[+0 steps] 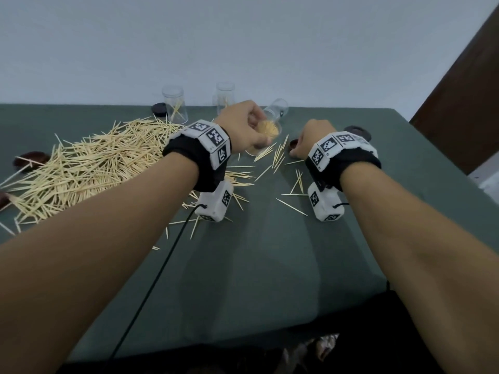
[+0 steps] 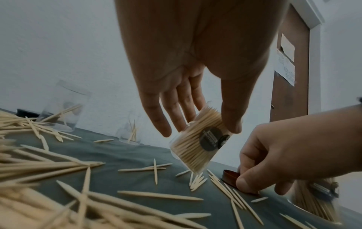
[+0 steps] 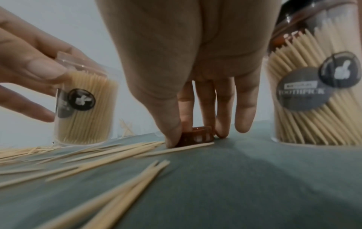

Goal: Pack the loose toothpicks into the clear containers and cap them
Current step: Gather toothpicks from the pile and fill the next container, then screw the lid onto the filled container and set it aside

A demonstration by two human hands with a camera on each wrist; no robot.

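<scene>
My left hand [image 1: 259, 130] grips a clear container [image 2: 197, 144] packed with toothpicks, tilted, its base just above the green table; it has no cap. The same container [image 3: 86, 108] shows at the left of the right wrist view. Just right of it, my right hand [image 3: 192, 131] pinches a small brown cap [image 3: 197, 135] that lies on the cloth, thumb on one side and fingers behind it. A large pile of loose toothpicks [image 1: 89, 163] covers the table's left half, and a few stray toothpicks [image 1: 278, 157] lie between my hands.
A full, capped container [image 3: 317, 93] stands close right of my right hand. Two nearly empty clear containers [image 1: 175, 103] [image 1: 225, 97] stand at the far edge, and a third [image 1: 278, 109] shows behind my left hand. Brown caps [image 1: 29, 160] [image 1: 159, 107] lie at the left and back. A door [image 1: 464, 103] is at the right.
</scene>
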